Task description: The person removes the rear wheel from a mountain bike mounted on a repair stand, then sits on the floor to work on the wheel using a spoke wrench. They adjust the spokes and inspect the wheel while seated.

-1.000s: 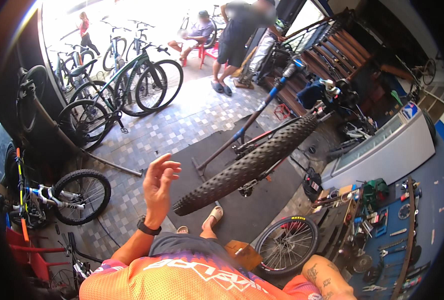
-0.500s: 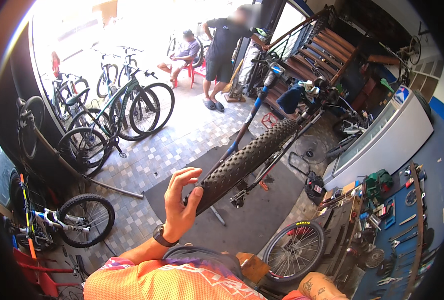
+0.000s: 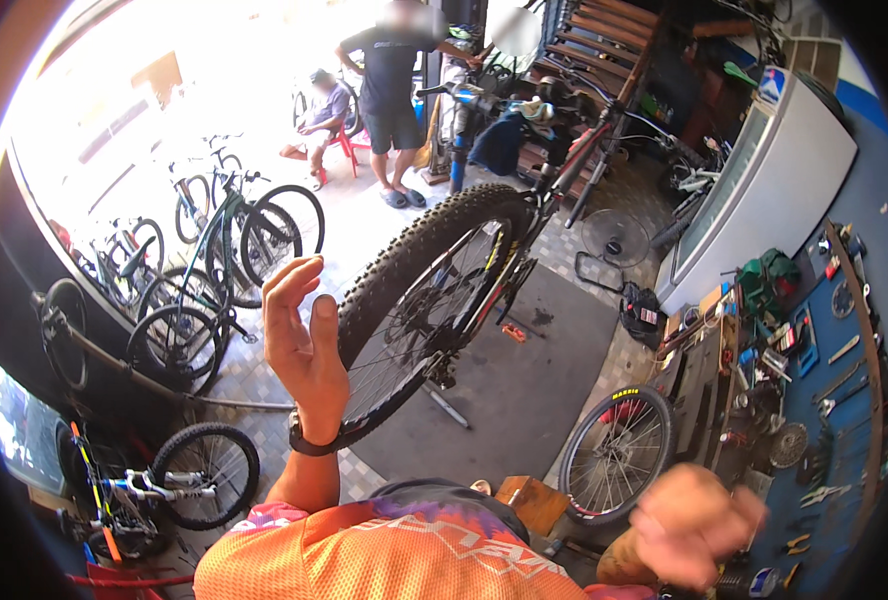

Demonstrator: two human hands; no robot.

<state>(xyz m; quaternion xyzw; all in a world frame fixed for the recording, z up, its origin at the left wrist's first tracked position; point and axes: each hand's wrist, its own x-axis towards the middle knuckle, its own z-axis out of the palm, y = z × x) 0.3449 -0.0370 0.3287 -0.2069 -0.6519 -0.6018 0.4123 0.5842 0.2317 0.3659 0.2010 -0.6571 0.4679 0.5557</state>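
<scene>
Loosely, the fingers (image 3: 286, 290) of the left hand (image 3: 311, 370) arch half open, empty, just beside the rear wheel (image 3: 404, 255); contact is unclear. To the wheel's right, the right hand (image 3: 697, 525) is too blurred to tell its fingers or any hold. Beyond the wheel, a blue stand (image 3: 458, 168) apparently holds the bicycle (image 3: 572, 168) off the mat (image 3: 554, 400), presumably so it hangs free.

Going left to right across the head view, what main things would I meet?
White-forked bike, left hand, raised rear wheel, loose wheel, right hand, sprocket.
</scene>
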